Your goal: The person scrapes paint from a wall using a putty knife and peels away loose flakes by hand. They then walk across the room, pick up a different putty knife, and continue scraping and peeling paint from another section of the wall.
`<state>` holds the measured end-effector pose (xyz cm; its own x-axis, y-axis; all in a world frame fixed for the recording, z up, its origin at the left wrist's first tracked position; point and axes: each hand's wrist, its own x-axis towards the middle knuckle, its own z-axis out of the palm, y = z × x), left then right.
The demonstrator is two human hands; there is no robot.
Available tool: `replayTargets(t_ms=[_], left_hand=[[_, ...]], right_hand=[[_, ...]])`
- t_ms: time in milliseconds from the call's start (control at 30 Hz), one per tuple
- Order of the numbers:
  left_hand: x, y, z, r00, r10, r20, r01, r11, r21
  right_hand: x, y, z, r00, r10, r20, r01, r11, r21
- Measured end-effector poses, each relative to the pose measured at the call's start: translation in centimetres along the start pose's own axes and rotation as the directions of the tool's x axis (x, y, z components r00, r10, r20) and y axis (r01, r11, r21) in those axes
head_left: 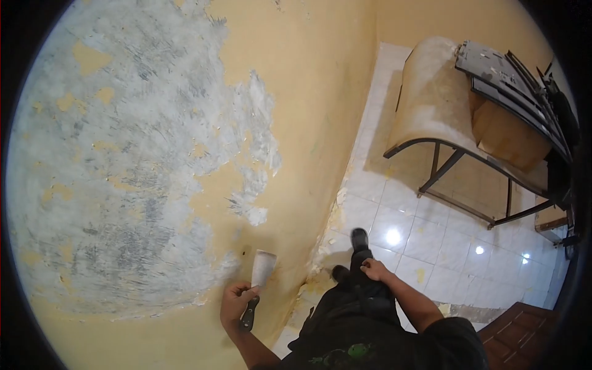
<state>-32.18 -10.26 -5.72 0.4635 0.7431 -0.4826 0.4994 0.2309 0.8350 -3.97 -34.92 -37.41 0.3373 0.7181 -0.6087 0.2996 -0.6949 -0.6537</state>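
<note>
My left hand (236, 303) is closed on a scraper (264, 269) with a wide pale blade and a black handle. The blade points up and stands close to the yellow wall (308, 123); whether it touches cannot be made out. Up and to the left of it, a large scraped patch (142, 142) shows grey and white, with leftover bits of yellow paint. My right hand (374, 270) rests by my dark trousers near the thigh, its fingers curled; anything in them is too small to tell.
A curved table (431, 92) on dark metal legs stands at the upper right, bearing flat dark panels (505, 83) and a cardboard box (512, 139). Paint flakes (335, 216) lie along the wall's foot on the white tiled floor (425, 240). A brown panelled piece (518, 339) is at the lower right.
</note>
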Motion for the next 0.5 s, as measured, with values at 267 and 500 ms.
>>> replayTargets(t_ms=[267, 500], left_hand=[[-1.8, 0.8, 5.6, 0.991, 0.134, 0.003, -0.129, 0.948, 0.290], [-5.4, 1.3, 9.1, 0.990, 0.121, 0.076, -0.142, 0.878, 0.457]], right_hand=[[-0.9, 5.8, 1.4, 0.986, 0.168, -0.015, -0.168, 0.985, -0.022], [-3.7, 9.8, -0.5, 0.981, 0.161, 0.110, -0.142, 0.977, -0.161]])
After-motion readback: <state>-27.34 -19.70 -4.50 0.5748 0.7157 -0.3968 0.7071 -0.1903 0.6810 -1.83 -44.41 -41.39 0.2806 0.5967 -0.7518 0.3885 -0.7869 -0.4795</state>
